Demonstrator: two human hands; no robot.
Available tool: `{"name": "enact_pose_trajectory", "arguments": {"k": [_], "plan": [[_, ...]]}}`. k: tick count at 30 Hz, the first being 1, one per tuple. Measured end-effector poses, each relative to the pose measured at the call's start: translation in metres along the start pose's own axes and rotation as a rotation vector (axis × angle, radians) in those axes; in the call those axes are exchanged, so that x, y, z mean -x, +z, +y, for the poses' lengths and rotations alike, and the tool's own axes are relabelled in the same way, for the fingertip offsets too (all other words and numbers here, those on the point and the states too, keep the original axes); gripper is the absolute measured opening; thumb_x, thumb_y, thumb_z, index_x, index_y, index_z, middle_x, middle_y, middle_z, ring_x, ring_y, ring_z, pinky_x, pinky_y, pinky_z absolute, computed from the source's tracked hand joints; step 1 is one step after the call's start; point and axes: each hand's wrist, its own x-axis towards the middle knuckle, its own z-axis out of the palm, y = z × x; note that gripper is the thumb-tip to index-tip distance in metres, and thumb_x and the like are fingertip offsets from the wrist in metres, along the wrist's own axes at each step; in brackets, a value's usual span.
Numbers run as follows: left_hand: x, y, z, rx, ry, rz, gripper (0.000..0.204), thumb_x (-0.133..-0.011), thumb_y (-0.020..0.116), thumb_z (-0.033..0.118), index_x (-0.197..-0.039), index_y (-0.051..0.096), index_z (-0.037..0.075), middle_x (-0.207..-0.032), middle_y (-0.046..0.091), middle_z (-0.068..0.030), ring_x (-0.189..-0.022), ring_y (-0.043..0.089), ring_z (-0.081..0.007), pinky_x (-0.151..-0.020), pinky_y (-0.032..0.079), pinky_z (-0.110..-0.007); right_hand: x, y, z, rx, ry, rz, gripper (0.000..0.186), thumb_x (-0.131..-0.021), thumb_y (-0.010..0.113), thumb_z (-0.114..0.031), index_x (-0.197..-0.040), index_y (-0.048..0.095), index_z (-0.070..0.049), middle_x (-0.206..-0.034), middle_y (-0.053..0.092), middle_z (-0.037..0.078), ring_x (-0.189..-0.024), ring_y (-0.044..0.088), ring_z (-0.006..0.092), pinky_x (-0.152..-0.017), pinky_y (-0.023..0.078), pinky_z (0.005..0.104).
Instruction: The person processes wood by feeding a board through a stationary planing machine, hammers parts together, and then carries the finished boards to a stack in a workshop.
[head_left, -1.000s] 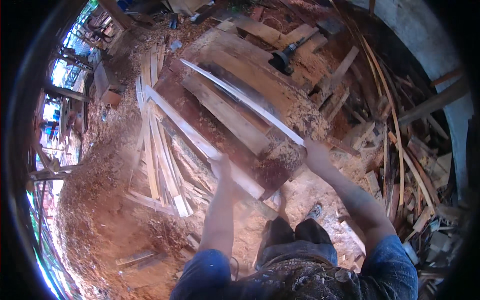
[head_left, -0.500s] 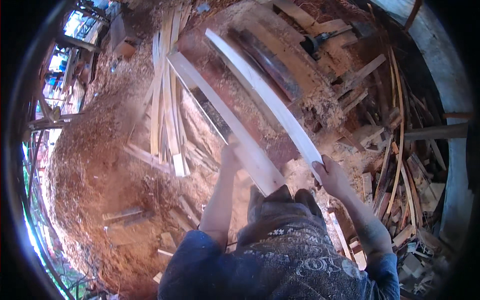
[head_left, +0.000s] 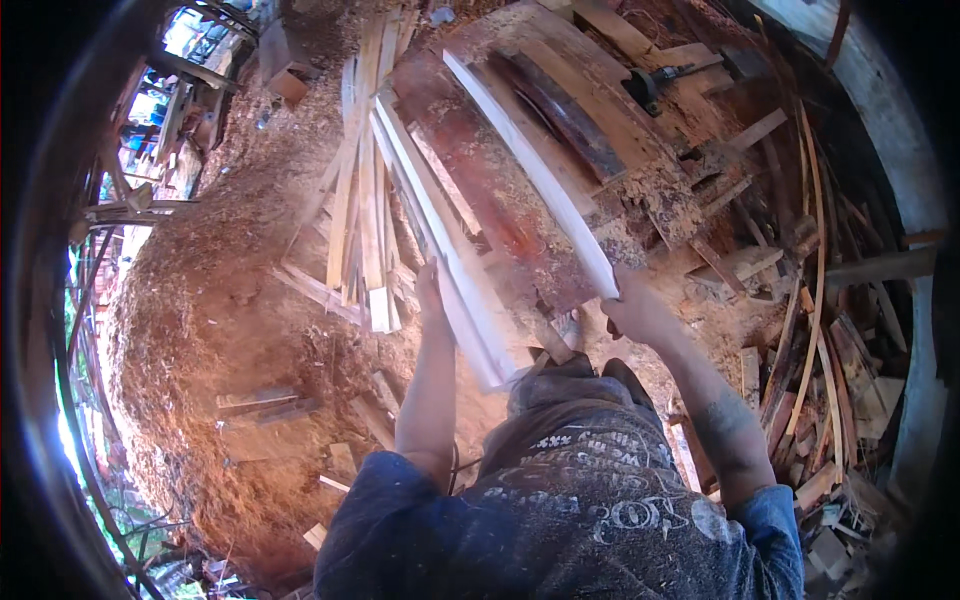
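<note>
My left hand is touching the outer edge of a pale plank, which is slanting along the left side of the dusty red-brown bench, its near end reaching past the bench. That end is blurring, and the plank is hiding most of my left fingers, so I cannot tell whether they are pinching it or lying flat.

My right hand is holding the near end of a white strip at the bench's near right corner, the fingers curling round the wood; their undersides are staying out of my sight. The strip is running lengthwise over the bench top.

On the bench, right of the strip, a dark curved piece is lying among boards. By the bench's far right side a black power tool is resting, its exact kind hard to make out. Left of the bench, loose slats are fanning out over sawdust. Beyond them, at the bench's far left, a boxy brown piece is standing; I cannot tell whether it is hollow or holding anything.
</note>
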Motion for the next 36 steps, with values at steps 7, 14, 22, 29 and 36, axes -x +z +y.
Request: {"name": "enact_pose_trajectory", "arguments": {"k": [7, 14, 22, 29, 36], "plan": [[0.034, -0.072, -0.062, 0.405, 0.001, -0.452, 0.061, -0.099, 0.049, 0.060, -0.114, 0.060, 0.002, -0.093, 0.067, -0.0096, -0.078, 0.067, -0.0197, -0.064, 0.058, -0.031, 0.088, 0.040, 0.074, 0.301, -0.131, 0.073, 0.044, -0.088, 0.054, -0.008, -0.130, 0.044, -0.001, -0.093, 0.065, 0.036, -0.087, 0.066, 0.0518, -0.078, 0.051, 0.0585], [0.082, -0.100, -0.149, 1.099, -0.117, -0.545, 0.047, -0.086, 0.070, 0.033, -0.112, 0.058, -0.003, -0.099, 0.066, -0.0119, -0.086, 0.067, -0.0211, -0.077, 0.060, -0.034, 0.173, 0.053, 0.131, 0.196, -0.027, 0.072, 0.036, -0.085, 0.053, -0.009, -0.118, 0.057, 0.003, -0.098, 0.066, 0.035, -0.095, 0.065, 0.0512, -0.086, 0.050, 0.0575], [0.092, -0.141, -0.156, 1.278, -0.006, -0.433, 0.031, -0.084, 0.070, 0.017, -0.107, 0.062, -0.001, -0.094, 0.067, -0.0097, -0.088, 0.067, -0.0206, -0.079, 0.060, -0.034, 0.197, 0.067, 0.216, 0.237, -0.045, 0.079, 0.031, -0.091, 0.056, -0.016, -0.110, 0.058, 0.008, -0.070, 0.063, 0.014, -0.055, 0.065, 0.0224, -0.052, 0.054, 0.0385], [0.131, -0.138, -0.209, 0.943, -0.012, -0.444, 0.046, -0.092, 0.067, 0.040, -0.114, 0.060, 0.000, -0.095, 0.065, -0.0082, -0.086, 0.067, -0.0174, -0.073, 0.058, -0.029, 0.212, 0.070, 0.204, -0.075, 0.165, -0.012, 0.029, -0.092, 0.056, -0.016, -0.107, 0.059, 0.008, -0.069, 0.063, 0.015, -0.059, 0.070, 0.0243, -0.054, 0.057, 0.0390], [0.183, -0.092, -0.220, 0.572, -0.119, -0.050, 0.064, -0.102, 0.033, 0.065, -0.115, 0.059, 0.009, -0.084, 0.063, -0.0080, -0.068, 0.063, -0.0233, -0.058, 0.053, -0.038, 0.194, 0.074, 0.238, 0.390, 0.125, 0.088, 0.033, -0.092, 0.058, -0.020, -0.108, 0.062, 0.008, -0.076, 0.069, 0.017, -0.063, 0.070, 0.0268, -0.059, 0.056, 0.0409]]}}
